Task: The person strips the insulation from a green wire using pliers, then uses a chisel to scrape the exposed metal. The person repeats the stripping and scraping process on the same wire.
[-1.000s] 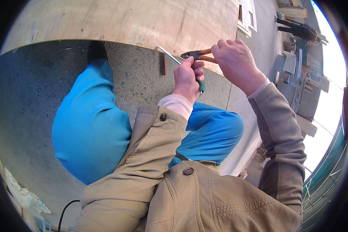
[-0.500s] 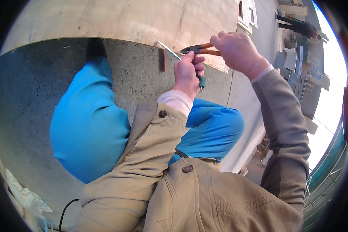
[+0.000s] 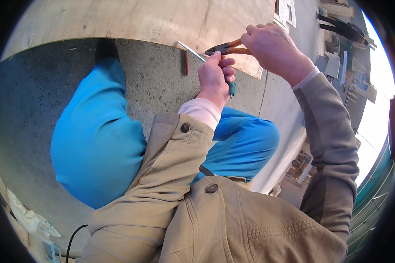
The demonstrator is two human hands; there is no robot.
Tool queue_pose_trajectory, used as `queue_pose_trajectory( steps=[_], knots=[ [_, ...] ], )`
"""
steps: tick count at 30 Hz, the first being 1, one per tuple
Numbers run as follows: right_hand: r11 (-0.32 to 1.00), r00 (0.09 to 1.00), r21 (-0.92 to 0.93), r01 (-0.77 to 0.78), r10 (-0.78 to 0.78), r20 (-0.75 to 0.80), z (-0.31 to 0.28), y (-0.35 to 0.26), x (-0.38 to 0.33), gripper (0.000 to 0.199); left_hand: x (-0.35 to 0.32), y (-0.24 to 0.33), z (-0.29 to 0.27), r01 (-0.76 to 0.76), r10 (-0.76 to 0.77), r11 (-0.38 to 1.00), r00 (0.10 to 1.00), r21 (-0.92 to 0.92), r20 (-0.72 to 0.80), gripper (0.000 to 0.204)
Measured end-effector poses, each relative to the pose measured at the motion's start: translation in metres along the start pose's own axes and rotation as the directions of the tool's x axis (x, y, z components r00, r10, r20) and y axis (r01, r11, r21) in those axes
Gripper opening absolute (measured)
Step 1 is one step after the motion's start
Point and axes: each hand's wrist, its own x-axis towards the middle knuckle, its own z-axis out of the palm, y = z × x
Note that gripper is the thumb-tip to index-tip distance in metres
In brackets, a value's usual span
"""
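Crouched beside a broad, pale-brown plywood sheet (image 3: 149,19). Near its closer edge, curled the fingers of the left hand (image 3: 213,79) around a green-handled, metal-shafted screwdriver (image 3: 232,89) and clamped those of the right hand (image 3: 274,50) on orange-handled, dark-metal pliers (image 3: 217,49). Apparently worked the pliers at the left thumb; couldn't tell on what. Probably needed a steady left hold next, then a controlled squeeze.
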Motion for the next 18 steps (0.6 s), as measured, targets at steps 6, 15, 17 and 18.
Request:
queue_pose_trajectory(
  steps=[6,15,17,18],
  knots=[
    [1.000,1.000,0.000,-0.021,0.021,0.000,-0.005,-0.017,-0.007,0.003,0.000,-0.001,-0.004,-0.018,0.018,1.000,1.000,0.009,-0.014,0.023],
    [0.990,0.993,-0.120,-0.070,0.080,0.081,-0.020,-0.051,-0.006,0.006,0.005,-0.002,-0.008,-0.007,0.005,0.998,1.000,-0.056,-0.027,0.025],
    [0.986,0.990,-0.129,-0.104,0.114,0.077,-0.024,-0.061,-0.007,0.006,0.005,-0.002,-0.009,-0.006,0.004,0.997,1.000,-0.076,-0.023,0.027],
    [0.986,0.985,-0.091,-0.139,0.147,0.091,-0.025,-0.066,-0.008,0.007,0.006,-0.002,-0.010,-0.004,0.002,0.996,1.000,-0.086,-0.024,0.028]
  ],
)
